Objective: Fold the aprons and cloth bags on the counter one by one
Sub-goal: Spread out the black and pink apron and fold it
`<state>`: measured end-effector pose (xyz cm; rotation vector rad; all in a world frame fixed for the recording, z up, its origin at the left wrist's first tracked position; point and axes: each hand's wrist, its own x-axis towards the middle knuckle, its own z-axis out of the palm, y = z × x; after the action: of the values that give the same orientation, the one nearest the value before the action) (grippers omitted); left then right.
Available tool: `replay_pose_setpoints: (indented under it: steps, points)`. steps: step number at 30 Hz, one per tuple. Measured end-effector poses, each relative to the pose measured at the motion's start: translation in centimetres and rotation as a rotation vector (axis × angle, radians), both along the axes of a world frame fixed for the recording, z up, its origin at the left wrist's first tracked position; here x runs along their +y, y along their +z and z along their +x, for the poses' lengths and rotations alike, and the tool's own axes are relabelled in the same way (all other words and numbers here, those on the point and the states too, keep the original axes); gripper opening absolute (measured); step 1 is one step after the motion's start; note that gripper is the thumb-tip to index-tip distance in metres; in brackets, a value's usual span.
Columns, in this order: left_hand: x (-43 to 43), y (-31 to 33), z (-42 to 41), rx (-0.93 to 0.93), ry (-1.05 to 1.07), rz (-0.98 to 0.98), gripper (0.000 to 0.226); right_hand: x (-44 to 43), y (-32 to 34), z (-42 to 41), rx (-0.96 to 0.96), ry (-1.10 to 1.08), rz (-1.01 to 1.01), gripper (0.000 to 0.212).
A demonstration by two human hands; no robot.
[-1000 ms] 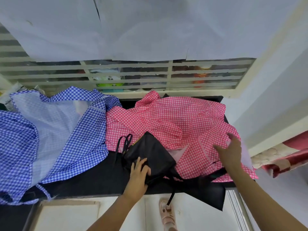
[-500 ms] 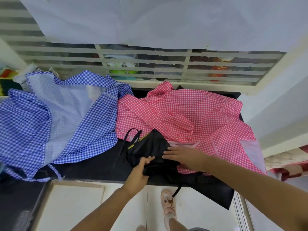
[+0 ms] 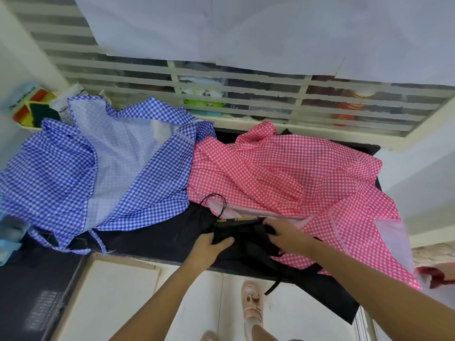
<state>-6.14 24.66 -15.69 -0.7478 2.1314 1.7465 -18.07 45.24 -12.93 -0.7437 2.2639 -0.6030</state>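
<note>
A small black cloth bag (image 3: pixel 242 233) with thin drawstrings and a yellow tag lies on the black counter (image 3: pixel 152 236) near its front edge. My left hand (image 3: pixel 211 244) grips the bag's left side, thumb curled over the fabric. My right hand (image 3: pixel 285 233) grips its right side, fingers curled into the cloth. A pink checked apron (image 3: pixel 295 173) is spread over the right of the counter, partly under the bag. On the left lies a crumpled blue checked apron (image 3: pixel 73 173). More black cloth (image 3: pixel 327 296) hangs over the counter's front edge at the right.
A slatted window (image 3: pixel 246 94) runs behind the counter, with sheets of paper hung above it. A coloured packet and sponge (image 3: pixel 34 107) sit at the far left. White cabinet doors (image 3: pixel 118 299) are below the counter; my foot in a pink sandal (image 3: pixel 252 303) stands on the floor.
My right hand left the pink apron and came left onto the black bag. Both hands now grip the bag, which has been bunched and drawn flatter. The view shifted right and down.
</note>
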Motion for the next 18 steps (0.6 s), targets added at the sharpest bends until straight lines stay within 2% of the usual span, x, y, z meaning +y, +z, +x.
replay_pose_setpoints:
  steps: [4, 12, 15, 18]
  points:
    - [0.4, -0.3, -0.9, 0.012, -0.011, -0.305, 0.019, -0.7, -1.4, 0.5, 0.112, -0.101, 0.005, 0.021]
    - [1.5, -0.8, -2.1, 0.056, -0.046, -0.626, 0.03, -1.6, -1.3, 0.6, 0.117, -0.193, 0.027, 0.025]
    - [1.7, -0.7, -2.7, -0.002, -0.056, -0.666, 0.032, -1.9, -1.0, -0.4, 0.062, -0.187, 0.078, 0.025]
    - [2.0, -0.8, -2.9, -0.024, -0.004, -0.6, 0.03, -2.9, 0.5, -1.8, 0.081, -0.279, 0.143, 0.024]
